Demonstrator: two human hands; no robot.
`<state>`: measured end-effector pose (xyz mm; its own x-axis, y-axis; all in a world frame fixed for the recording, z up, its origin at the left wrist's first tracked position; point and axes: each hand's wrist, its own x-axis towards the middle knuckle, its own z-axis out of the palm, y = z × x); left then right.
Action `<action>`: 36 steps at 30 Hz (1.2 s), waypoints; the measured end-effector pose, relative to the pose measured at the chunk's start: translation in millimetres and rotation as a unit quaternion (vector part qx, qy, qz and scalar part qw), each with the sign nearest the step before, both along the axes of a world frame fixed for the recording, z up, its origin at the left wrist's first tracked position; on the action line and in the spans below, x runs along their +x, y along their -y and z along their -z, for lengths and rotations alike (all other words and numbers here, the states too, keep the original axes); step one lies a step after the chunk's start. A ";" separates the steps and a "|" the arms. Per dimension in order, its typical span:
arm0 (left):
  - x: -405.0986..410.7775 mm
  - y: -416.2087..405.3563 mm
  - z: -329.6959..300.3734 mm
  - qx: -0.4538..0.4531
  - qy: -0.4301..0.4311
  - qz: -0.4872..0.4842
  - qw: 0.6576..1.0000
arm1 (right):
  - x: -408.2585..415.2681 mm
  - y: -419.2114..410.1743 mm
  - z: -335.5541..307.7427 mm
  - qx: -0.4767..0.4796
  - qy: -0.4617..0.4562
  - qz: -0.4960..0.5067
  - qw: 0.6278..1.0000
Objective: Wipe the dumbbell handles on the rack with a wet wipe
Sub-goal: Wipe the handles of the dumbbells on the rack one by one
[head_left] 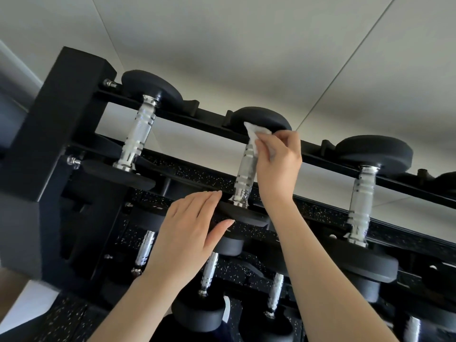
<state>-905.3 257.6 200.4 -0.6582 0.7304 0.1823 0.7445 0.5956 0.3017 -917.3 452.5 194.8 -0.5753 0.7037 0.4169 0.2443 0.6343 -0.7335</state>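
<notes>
At the centre of the frame, the wet wipe (256, 137) is pressed against the upper end of the middle dumbbell handle (244, 174) on the rack (61, 124), pinched there by the right hand (278, 164). The left hand (192, 225) lies flat, fingers straight, on that dumbbell's near head (246, 215), steadying it. The wiping step looks under way; next likely calls for drawing the wipe down the handle, then on to the handle at right (361, 201).
</notes>
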 end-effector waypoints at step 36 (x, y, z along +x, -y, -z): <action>-7.2 -4.9 -2.1 0.068 0.062 0.011 0.996 | 56.9 14.6 -19.0 -0.351 0.096 -0.051 0.930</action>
<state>-912.6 262.5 202.4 -0.6661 0.7191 0.1982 0.7088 0.5274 0.4686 -860.4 438.0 213.8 -0.6709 0.7010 -0.2420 0.3789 0.0435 -0.9244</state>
